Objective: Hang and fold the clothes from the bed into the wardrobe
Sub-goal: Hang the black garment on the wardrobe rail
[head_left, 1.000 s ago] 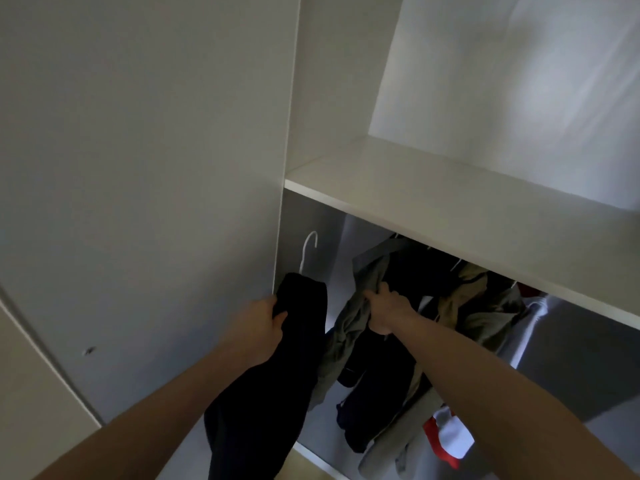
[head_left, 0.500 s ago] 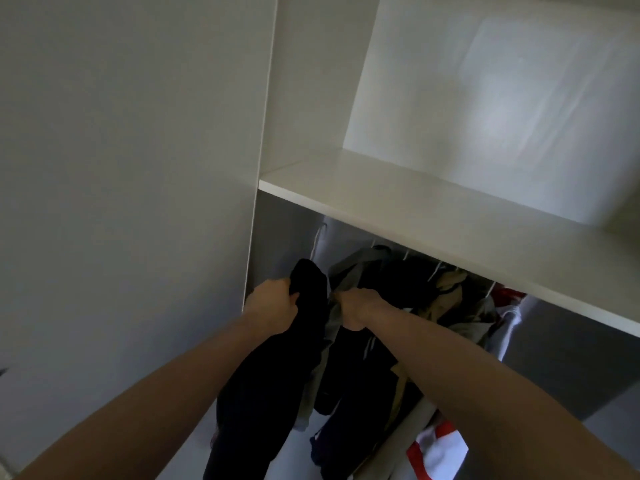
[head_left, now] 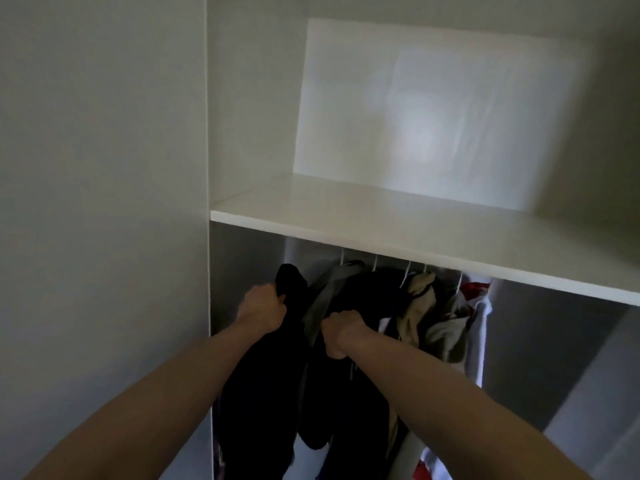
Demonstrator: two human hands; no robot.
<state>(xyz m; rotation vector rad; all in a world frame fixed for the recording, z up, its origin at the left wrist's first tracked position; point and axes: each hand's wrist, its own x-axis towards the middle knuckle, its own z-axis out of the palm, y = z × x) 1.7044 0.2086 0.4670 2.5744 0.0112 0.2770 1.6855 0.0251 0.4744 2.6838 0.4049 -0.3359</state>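
Observation:
Inside the white wardrobe [head_left: 433, 233], my left hand [head_left: 263, 311] grips the top of a black garment [head_left: 263, 393] that hangs down at the far left under the shelf. Its hanger hook is hidden behind the shelf edge. My right hand [head_left: 341, 332] grips a grey garment [head_left: 320, 306] hanging right beside the black one. To the right hang more clothes on white hangers [head_left: 405, 277]: a dark one [head_left: 367, 292], a beige one [head_left: 415, 313] and a red-and-white one [head_left: 479, 299].
A white shelf [head_left: 381, 216] spans the wardrobe above the hanging space. The wardrobe's left side panel [head_left: 104, 202] stands close to my left arm. A grey wall surface [head_left: 554, 358] shows at the lower right behind the clothes.
Both hands have risen with the garments toward the underside of the shelf. The white hanger hook of the black garment, visible earlier, is now out of sight. The view has tilted upward.

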